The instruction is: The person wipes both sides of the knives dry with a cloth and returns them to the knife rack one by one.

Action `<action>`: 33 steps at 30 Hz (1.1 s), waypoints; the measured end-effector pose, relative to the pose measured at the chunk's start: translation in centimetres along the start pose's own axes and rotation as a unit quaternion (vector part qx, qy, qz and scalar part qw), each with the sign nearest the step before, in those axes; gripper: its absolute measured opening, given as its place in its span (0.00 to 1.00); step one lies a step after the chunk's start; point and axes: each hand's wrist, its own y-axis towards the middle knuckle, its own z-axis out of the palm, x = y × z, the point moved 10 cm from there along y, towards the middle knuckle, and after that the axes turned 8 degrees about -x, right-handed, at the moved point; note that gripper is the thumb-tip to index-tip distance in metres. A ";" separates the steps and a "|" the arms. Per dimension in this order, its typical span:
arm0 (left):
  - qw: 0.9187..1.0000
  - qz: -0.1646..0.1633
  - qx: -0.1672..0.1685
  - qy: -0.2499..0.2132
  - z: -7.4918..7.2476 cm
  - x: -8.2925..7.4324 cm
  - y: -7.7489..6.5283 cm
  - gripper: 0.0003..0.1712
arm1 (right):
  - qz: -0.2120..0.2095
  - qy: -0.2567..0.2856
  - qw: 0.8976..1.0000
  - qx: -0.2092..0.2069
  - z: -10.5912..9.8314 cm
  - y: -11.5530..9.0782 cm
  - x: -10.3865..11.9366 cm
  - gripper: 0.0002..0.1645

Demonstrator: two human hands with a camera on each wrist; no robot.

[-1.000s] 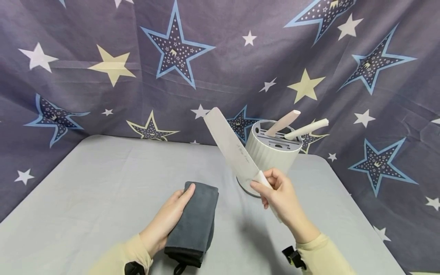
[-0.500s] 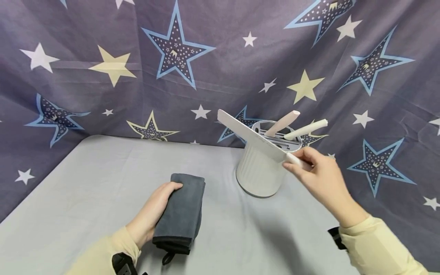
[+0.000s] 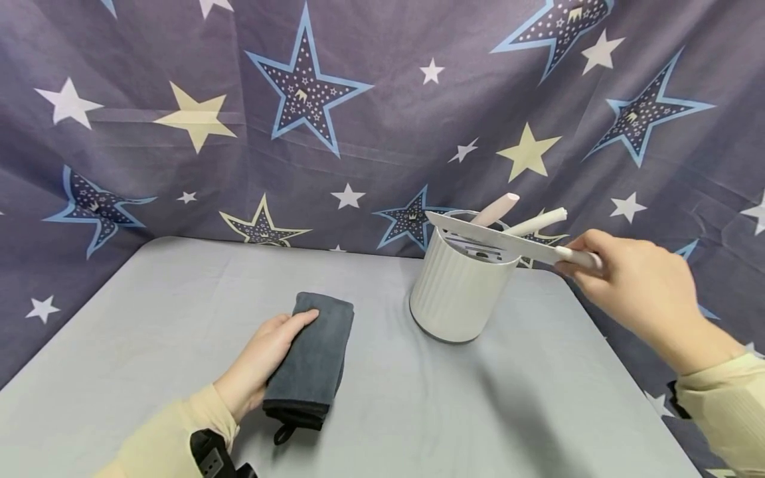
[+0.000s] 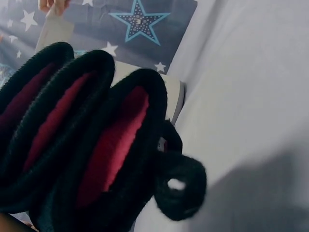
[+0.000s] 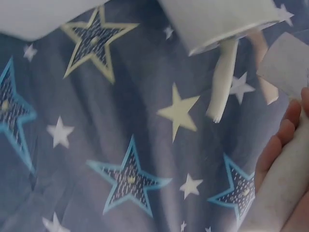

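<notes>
A folded grey towel [image 3: 313, 352] with black edging lies in my left hand [image 3: 257, 362], the thumb on top of it. In the left wrist view its folds show red inside, and a black loop [image 4: 188, 193] hangs from one corner. My right hand [image 3: 645, 285] grips the white handle of a cleaver [image 3: 520, 245]. Its blade reaches leftward across the top of a ribbed off-white knife block [image 3: 457, 292], edge-on to the head camera; whether it touches the block I cannot tell. A pink handle [image 3: 497, 208] and a cream handle [image 3: 540, 221] stick out of the block's slots.
The block stands toward the back right of a table covered in pale grey cloth [image 3: 167, 318]. Behind it hangs a dark purple curtain [image 3: 394, 119] with stars, close to the table's back and right edges.
My right hand has moved right and up with the cleaver, and its blade has swung toward level over the block. The left hand has shifted a little left with the towel.
</notes>
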 end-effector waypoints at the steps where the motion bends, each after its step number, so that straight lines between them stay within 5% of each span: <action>1: 1.000 -0.001 -0.001 0.001 -0.1 0.0 0.0 0.31 | 0.002 -0.009 1.000 0.011 -0.2 0.1 -0.4 0.10; 18: 0.999 0.012 -0.020 0.022 -1.7 -0.1 0.3 0.37 | -0.013 -0.099 0.985 0.144 -1.8 2.6 -3.3 0.09; 33: 0.999 0.014 -0.022 0.041 -2.8 0.7 1.2 0.38 | -0.052 -0.123 0.984 0.118 -2.8 5.4 -3.3 0.10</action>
